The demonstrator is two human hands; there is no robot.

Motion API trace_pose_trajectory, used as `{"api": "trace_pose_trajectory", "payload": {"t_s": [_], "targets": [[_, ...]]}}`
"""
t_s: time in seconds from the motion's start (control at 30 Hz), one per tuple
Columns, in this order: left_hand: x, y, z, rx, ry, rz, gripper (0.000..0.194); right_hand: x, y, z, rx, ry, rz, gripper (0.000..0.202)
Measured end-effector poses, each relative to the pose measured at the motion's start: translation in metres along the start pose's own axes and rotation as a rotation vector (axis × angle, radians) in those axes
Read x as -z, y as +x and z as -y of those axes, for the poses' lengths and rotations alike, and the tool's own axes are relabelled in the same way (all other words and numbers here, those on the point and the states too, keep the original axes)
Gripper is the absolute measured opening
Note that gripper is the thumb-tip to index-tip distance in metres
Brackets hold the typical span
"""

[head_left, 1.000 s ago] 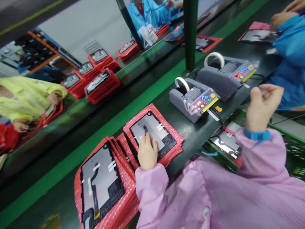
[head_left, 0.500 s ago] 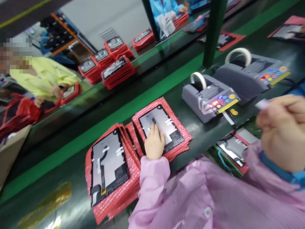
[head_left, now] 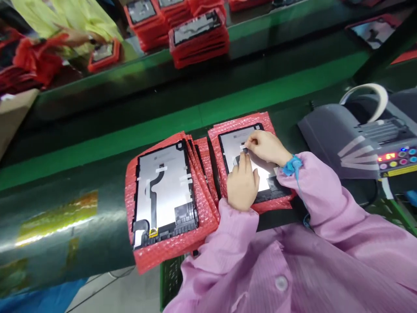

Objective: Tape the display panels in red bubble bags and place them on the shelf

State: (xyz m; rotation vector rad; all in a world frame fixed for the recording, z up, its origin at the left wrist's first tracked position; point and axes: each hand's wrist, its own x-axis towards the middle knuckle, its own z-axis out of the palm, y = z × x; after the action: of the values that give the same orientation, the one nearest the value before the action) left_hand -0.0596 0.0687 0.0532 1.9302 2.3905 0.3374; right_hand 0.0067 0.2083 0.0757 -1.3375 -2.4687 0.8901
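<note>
At the bench's (head_left: 110, 182) near edge, the left hand (head_left: 243, 184) lies flat, fingers extended together, on a screen panel (head_left: 262, 182) atop red bubble wrap (head_left: 239, 122). The right hand (head_left: 269, 148) has changed most: half a second ago it was out to the right, well apart from the panel, with a small white strip; now it pinches that white strip (head_left: 243, 148) between thumb and forefinger, just ahead of the left fingertips, by the black ribbon's end. The work thus appears to have passed from carrying the strip to setting it down; whether it sticks yet, I cannot tell.

Just left, also by the near edge, another panel (head_left: 171, 187) shows a strip across its ribbon. A grey tape dispenser (head_left: 339, 143) stands towards the right. Beyond the green band (head_left: 189, 119), wrapped panels (head_left: 199, 43) are stacked on the farther bench.
</note>
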Motion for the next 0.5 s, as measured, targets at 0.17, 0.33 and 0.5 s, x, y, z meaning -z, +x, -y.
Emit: {"api": "trace_pose_trajectory", "payload": {"t_s": [0.17,0.33,0.5], "targets": [[0.0042,0.0007,-0.0012,0.017,-0.001,0.049,0.052,-0.0013,-0.0041,0.0063,-0.017,-0.088,-0.015,0.019],[0.0029,0.0001,-0.0008,0.022,-0.032,0.018,0.050,-0.0017,-0.0037,0.0098,-0.025,-0.149,0.006,0.021],[0.0021,-0.0004,0.0002,0.014,-0.038,0.005,0.050,-0.0030,-0.0031,0.0089,-0.003,-0.200,0.000,0.022]]}}
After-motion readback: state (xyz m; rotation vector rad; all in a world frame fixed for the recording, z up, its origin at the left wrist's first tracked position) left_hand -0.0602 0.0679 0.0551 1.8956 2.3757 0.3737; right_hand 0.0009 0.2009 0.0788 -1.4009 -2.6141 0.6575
